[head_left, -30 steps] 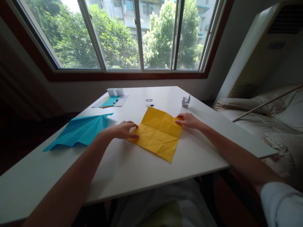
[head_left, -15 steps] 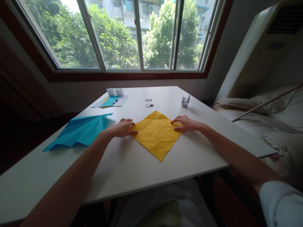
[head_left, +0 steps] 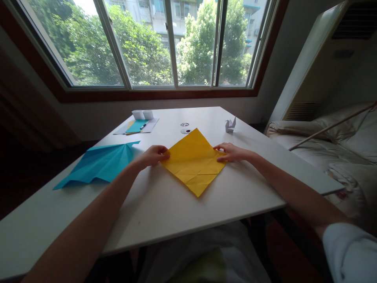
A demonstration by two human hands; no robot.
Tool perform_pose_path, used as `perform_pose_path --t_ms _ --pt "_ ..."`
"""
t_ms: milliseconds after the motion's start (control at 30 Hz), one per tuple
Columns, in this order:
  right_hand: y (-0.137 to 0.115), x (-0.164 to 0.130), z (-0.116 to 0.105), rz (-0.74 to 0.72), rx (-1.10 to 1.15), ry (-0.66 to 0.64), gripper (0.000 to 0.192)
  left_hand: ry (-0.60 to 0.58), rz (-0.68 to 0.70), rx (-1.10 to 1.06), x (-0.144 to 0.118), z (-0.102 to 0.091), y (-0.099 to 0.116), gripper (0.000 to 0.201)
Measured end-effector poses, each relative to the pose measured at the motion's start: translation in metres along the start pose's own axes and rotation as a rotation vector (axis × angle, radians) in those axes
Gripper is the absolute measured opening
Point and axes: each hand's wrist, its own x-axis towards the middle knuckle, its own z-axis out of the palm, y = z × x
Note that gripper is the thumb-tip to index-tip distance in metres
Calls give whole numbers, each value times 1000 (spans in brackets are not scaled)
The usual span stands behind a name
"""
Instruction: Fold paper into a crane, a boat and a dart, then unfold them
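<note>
A square sheet of yellow origami paper [head_left: 194,162] is turned corner-toward-me over the table, with crease lines across its lower half. Its far half looks smoother and tilts up toward the window. My left hand [head_left: 154,154] pinches the left corner between thumb and fingers. On the opposite side, my right hand [head_left: 231,152] has its thumb and fingers closed at the right corner. To the left of my left hand lies a pleated blue paper [head_left: 103,163], partly raised off the table. A folded white paper crane [head_left: 230,125] stands beyond my right hand.
On the white table [head_left: 165,220], two small white paper boxes [head_left: 143,114] sit at the back left, by stacked blue paper [head_left: 137,126] and a pen [head_left: 144,125]. A round cable-hole cover [head_left: 185,131] lies behind the yellow sheet. A pale sofa [head_left: 318,145] stands at right.
The yellow sheet's far half has lifted and smoothed, its top corner now reaching farther toward the window. My left hand's fingers have closed more tightly on the left corner. My right hand barely moved.
</note>
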Motion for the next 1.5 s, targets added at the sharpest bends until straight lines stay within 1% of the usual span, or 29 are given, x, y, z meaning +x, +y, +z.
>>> perform_pose_path --t_ms 67,133,233,333,433,533,667,933,1000,1167,1300,1433,1500 --pt "3 0 -1 27 -6 6 72 1 13 -9 -1 -1 0 40" --pt "5 0 -2 23 0 8 70 6 20 -6 -1 -2 0 40" --pt "7 0 -5 10 40 8 56 3 19 4 -2 -3 0 39" --pt "10 1 -6 12 87 29 39 -6 -15 25 -2 -5 -2 39" --pt "13 2 -5 10 118 58 25 11 -43 65 0 -7 -5 40" --pt "16 3 -4 7 117 82 19 28 -28 103 3 -10 -9 39" --pt "20 4 -4 -7 118 99 14 20 4 151 7 -14 -15 36" --pt "24 3 -4 -73 35 178 19 18 158 319 9 -18 -18 24" --pt "25 3 -4 -90 35 180 21 17 173 361 8 -19 -18 22" --pt "25 1 -6 -122 60 160 25 -6 198 468 6 -21 -17 21" --pt "24 -1 -8 -129 71 115 29 -16 230 548 7 -22 -17 22" --pt "25 -1 -8 -104 27 83 36 -40 273 623 7 -23 -18 25" --pt "25 -2 -9 -85 -6 73 36 -43 303 677 5 -22 -15 25"
